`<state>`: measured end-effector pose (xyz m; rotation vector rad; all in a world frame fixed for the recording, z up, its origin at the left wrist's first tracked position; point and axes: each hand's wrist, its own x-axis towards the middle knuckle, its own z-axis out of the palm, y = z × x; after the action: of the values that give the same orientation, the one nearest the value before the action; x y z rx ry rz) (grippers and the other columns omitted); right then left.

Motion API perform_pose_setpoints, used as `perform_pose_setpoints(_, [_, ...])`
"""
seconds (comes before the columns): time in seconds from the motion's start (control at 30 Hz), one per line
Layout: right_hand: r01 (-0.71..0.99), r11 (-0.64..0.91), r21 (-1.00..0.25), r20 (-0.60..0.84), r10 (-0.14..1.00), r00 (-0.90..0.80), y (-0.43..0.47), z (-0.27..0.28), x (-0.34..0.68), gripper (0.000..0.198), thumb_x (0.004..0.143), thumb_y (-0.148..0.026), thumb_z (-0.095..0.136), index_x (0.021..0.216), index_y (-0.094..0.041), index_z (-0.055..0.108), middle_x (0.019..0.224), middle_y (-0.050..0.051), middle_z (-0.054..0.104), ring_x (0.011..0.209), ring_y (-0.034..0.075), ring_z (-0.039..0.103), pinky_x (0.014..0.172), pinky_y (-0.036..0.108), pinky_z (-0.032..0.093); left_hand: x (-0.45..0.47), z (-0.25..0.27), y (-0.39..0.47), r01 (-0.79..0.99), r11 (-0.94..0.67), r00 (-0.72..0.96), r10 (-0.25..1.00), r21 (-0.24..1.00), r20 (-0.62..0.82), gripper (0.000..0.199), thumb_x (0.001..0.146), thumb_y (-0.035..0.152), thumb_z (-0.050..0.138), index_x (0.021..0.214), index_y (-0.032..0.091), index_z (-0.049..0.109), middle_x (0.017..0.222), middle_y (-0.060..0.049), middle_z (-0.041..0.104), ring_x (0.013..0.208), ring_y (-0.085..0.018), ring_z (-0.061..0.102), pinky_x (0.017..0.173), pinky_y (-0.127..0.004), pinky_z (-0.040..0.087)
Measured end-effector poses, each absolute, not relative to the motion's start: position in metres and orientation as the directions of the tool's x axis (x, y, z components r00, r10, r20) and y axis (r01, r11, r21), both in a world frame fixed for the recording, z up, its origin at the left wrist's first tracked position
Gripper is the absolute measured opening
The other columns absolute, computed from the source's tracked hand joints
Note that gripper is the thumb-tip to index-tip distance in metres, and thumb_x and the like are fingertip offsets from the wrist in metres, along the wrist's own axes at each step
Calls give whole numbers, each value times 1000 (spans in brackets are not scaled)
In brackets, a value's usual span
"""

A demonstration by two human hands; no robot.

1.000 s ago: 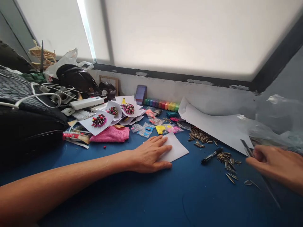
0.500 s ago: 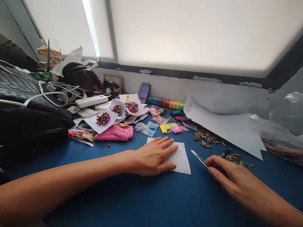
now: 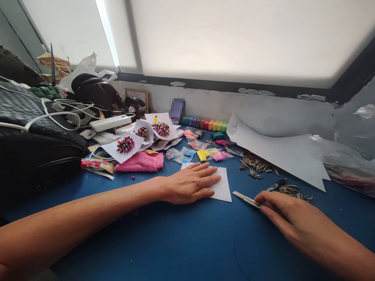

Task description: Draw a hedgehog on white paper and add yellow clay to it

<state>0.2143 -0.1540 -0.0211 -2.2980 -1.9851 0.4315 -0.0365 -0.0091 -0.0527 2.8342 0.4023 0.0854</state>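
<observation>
Flat on a white sheet of paper (image 3: pixel 221 187) rests my left hand (image 3: pixel 191 183), fingers stretched out and pressing the sheet to the blue tabletop (image 3: pixel 187 242). My right hand (image 3: pixel 284 212) is closed around a slim metal-bladed tool (image 3: pixel 245 198), thumb and forefinger pinching it. The tool's tip points left, close to the paper's lower right corner but apart from it. Its handle is hidden in the hand, so I cannot tell its exact kind. Just beyond the right hand lie a dark pen (image 3: pixel 277 184) and some striped sunflower seeds (image 3: pixel 293 191).
More sunflower seeds (image 3: pixel 254 162) lie behind, beside a large curled white sheet (image 3: pixel 278 152). Small bags of yellow clay (image 3: pixel 202 155) and pink clay (image 3: pixel 221 155) are at centre back. Seed-studded clay figures (image 3: pixel 125 144) on paper, a pink cloth (image 3: pixel 140 162) and a black bag (image 3: pixel 38 144) occupy the left.
The tool in my right hand has tilted flatter, its tip nearer the paper's corner. My left hand stays flat on the paper; the whole view has shifted slightly.
</observation>
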Motion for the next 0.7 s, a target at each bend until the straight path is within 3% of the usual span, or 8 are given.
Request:
perform_pose_setpoints(0.13, [956, -146, -254, -119, 986, 119, -156, -21, 211, 39, 90, -51, 34, 94, -33, 68, 99, 2, 74, 88, 24, 69, 76, 38, 55, -36, -53, -11, 312, -904, 940, 339, 292, 45, 62, 103, 52, 32, 156, 19, 27, 164, -13, 9, 153, -29, 5, 123, -50, 11])
perform_pose_setpoints(0.33, [952, -80, -297, -41, 997, 71, -158, -23, 208, 35, 90, -50, 40, 88, -30, 69, 92, 3, 75, 78, 22, 70, 66, 33, 55, -36, -59, -9, 313, -903, 940, 340, 295, 42, 66, 102, 57, 30, 157, 20, 26, 164, -13, 12, 153, -29, 8, 123, -50, 11])
perform_pose_setpoints(0.7, [950, -50, -307, -16, 999, 47, -157, -15, 202, 36, 88, -47, 40, 91, -33, 73, 95, 3, 75, 82, 23, 71, 71, 35, 56, -35, -55, -11, 316, -911, 944, 329, 263, 4, 61, 103, 55, 26, 157, 26, 25, 165, -11, 10, 153, -28, 5, 123, -47, 7])
